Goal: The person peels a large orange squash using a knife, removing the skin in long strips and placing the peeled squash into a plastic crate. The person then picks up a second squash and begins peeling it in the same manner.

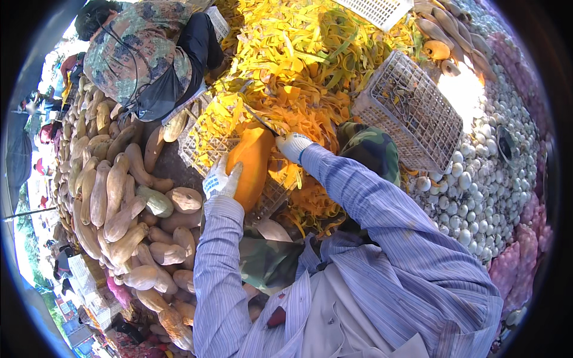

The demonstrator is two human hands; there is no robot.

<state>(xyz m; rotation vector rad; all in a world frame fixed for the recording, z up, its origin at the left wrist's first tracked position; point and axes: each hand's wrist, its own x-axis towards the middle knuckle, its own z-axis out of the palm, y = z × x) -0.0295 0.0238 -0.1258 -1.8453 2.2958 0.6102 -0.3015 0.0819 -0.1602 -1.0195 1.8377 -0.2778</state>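
Observation:
A peeled orange pumpkin (253, 168) lies tilted on an upturned plastic crate (190, 145) before me. My left hand (222, 178), in a white work glove, grips its lower left side with the thumb spread over it. My right hand (293, 146), gloved too, is closed around the handle of a long knife or peeler (259, 120). The dark blade reaches up and left past the pumpkin's upper end; whether it touches the flesh I cannot tell. Orange peel strips (309, 112) heap up behind and beside the crate.
Unpeeled long-necked pumpkins (116, 192) are piled on the left. A person (138, 58) sits at the upper left. Yellow peelings (286, 40) spread at the top. A plastic crate (412, 112) stands right, beside many white onions (474, 197); another white crate (380, 11) is at the top.

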